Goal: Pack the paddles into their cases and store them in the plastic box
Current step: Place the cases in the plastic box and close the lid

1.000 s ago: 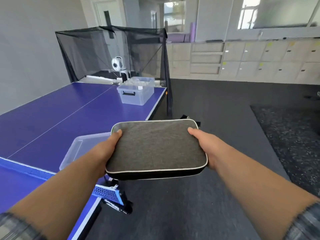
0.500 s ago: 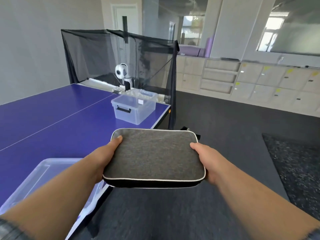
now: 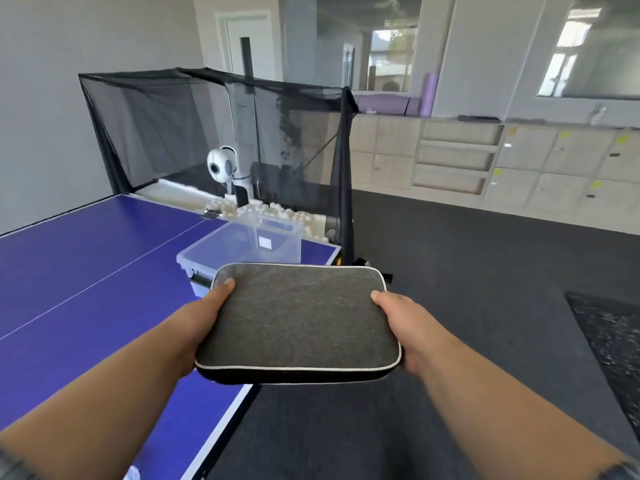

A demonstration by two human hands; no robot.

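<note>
A grey fabric paddle case (image 3: pixel 298 318) with white piping is held flat in front of me, closed, above the right edge of the blue table. My left hand (image 3: pixel 202 322) grips its left side with the thumb on top. My right hand (image 3: pixel 403 327) grips its right side the same way. Just beyond the case stands the clear plastic box (image 3: pixel 242 242), open on top, on the table near its far right corner. The case hides the box's near wall. No paddle is visible.
The blue table tennis table (image 3: pixel 86 289) fills the left. A black ball-catching net (image 3: pixel 214 133) with a white ball machine (image 3: pixel 221 166) and several white balls stands at its far end. Dark floor lies to the right, wooden cabinets (image 3: pixel 485 161) behind.
I have walked along the table toward the box with the case in both hands. The box is now much closer, and the clear lid near me has dropped out of view.
</note>
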